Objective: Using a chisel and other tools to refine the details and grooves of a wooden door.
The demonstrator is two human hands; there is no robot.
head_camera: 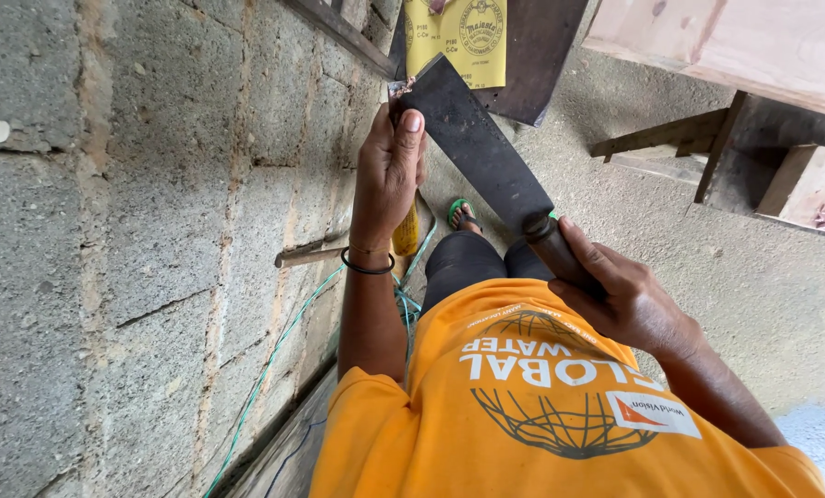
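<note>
A long dark machete (486,152) runs slantwise in front of my orange shirt (541,406). My right hand (615,295) is closed around its dark handle at the lower right. My left hand (389,171) grips the blade's far tip, thumb pressed on the flat of the metal. A yellow piece, perhaps sandpaper (405,235), shows under that palm. A black band sits on my left wrist. My black-clad legs and a foot in a green sandal (463,212) lie below the blade.
A rough grey block wall (136,231) fills the left side, with a green cord (274,360) and a wooden stick (311,254) along it. A yellow sandpaper sheet (458,37) rests on a dark board. Wooden boards and blocks (753,55) stand on the concrete floor (753,277) to the right.
</note>
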